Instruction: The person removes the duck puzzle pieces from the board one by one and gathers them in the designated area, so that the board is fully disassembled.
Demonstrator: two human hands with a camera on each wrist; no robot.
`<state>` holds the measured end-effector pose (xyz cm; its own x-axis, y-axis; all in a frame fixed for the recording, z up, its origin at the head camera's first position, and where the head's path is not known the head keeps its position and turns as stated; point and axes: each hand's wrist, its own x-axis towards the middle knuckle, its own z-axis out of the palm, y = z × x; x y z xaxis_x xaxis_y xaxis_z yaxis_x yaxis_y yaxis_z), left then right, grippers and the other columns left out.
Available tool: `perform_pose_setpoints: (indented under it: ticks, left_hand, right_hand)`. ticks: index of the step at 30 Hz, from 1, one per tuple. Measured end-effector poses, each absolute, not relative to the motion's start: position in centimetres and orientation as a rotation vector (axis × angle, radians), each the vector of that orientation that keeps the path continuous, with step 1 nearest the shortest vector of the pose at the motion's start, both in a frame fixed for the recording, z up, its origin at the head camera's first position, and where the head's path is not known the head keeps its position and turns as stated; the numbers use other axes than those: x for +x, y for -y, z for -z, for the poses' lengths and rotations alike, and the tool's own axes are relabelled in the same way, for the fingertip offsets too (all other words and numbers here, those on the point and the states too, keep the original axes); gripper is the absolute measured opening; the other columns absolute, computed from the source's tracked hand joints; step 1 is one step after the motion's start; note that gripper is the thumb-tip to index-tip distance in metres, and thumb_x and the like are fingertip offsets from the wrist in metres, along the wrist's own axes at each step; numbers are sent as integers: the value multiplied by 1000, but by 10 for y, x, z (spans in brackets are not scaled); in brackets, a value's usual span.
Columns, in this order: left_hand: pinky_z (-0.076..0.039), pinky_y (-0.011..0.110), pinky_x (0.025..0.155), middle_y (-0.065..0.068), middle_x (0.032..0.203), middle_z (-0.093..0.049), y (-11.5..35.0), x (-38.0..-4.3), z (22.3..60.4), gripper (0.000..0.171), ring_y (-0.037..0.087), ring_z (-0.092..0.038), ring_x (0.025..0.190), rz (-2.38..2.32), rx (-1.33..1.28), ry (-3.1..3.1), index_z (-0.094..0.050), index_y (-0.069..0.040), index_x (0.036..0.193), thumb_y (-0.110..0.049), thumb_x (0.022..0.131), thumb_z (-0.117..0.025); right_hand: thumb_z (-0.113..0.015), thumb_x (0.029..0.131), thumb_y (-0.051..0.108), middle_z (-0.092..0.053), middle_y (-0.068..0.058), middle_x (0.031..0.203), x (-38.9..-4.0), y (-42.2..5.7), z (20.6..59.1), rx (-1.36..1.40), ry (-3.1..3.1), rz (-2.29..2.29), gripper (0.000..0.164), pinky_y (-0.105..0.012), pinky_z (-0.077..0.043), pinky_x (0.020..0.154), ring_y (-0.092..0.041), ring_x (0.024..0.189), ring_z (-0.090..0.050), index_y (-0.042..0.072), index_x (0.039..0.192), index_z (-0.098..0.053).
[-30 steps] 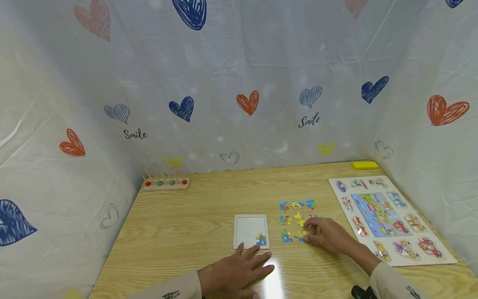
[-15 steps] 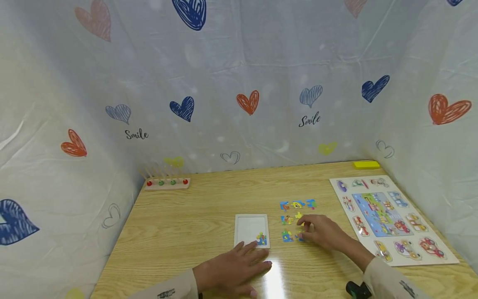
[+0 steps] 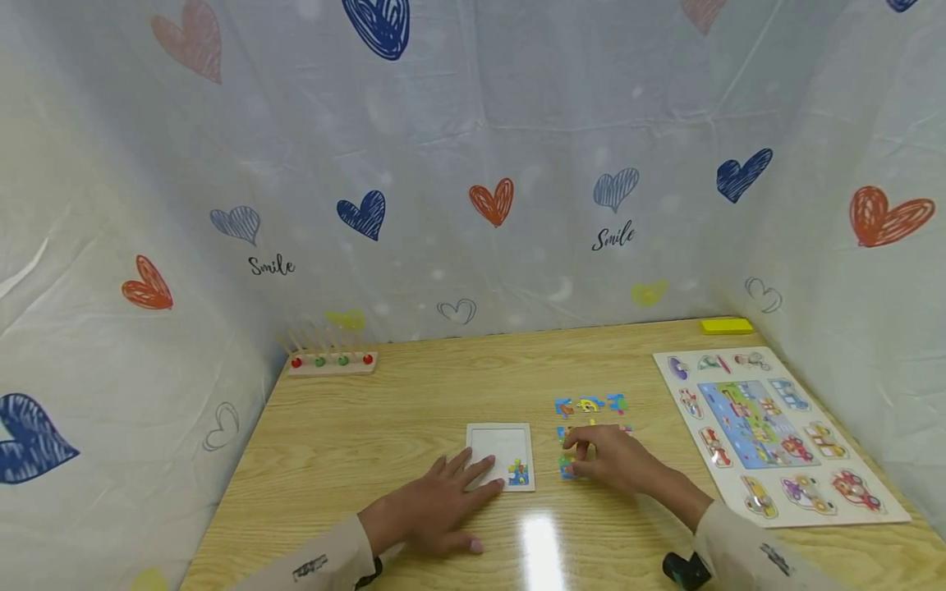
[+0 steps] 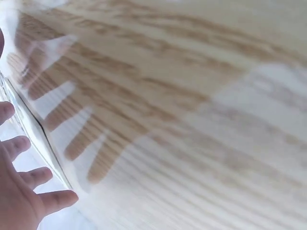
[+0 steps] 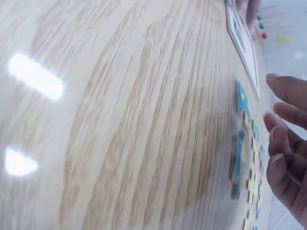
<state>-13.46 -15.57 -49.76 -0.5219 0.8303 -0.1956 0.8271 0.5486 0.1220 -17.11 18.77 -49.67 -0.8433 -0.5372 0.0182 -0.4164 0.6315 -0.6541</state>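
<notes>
A small white puzzle tray [image 3: 498, 427] lies flat in front of me, with blue-and-yellow jigsaw pieces [image 3: 518, 472] in its lower right corner. My left hand [image 3: 436, 501] spreads its fingers over the tray's lower left edge; the left wrist view also shows them splayed beside the tray. Loose jigsaw pieces [image 3: 590, 405] lie in rows to the right of the tray. Over the lower rows is my right hand [image 3: 617, 460], fingers bent and hiding several pieces. The right wrist view shows its fingertips [image 5: 276, 158] just above the pieces, nothing visible between them.
At the right lies a large picture board [image 3: 683, 476] of animals and vehicles. A yellow block [image 3: 727, 327] sits at the back right corner. A wooden peg stand [image 3: 332, 368] with red and green beads is at the back left. Heart-printed curtains surround the table.
My right hand has moved left across the loose pieces, uncovering the right end of the middle row. My left hand has shifted left and up over the tray.
</notes>
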Motion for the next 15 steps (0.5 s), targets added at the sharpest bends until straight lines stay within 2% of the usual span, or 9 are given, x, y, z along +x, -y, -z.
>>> perform_pose_setpoints:
  ticks: [7, 15]
  left_hand:
    - [-38, 66, 107, 11, 168, -16, 157, -136, 498, 79, 46, -21, 151, -28, 1308, -2537, -20, -26, 162, -69, 98, -39]
    - [-39, 65, 107, 12, 168, -16, 157, -135, 499, 80, 46, -21, 151, -4, 1318, -2548, -20, -25, 162, -69, 98, -39]
  right_hand:
    - [-74, 93, 34, -64, 14, 85, -174, -167, 497, -830, -2635, 987, 32, -23, -45, 64, 0, 67, -51, 10, 114, -70]
    - [-77, 89, 29, -65, 7, 92, -176, -141, 497, -897, -2633, 915, 36, -27, -49, 75, -7, 84, -57, 8, 118, -71]
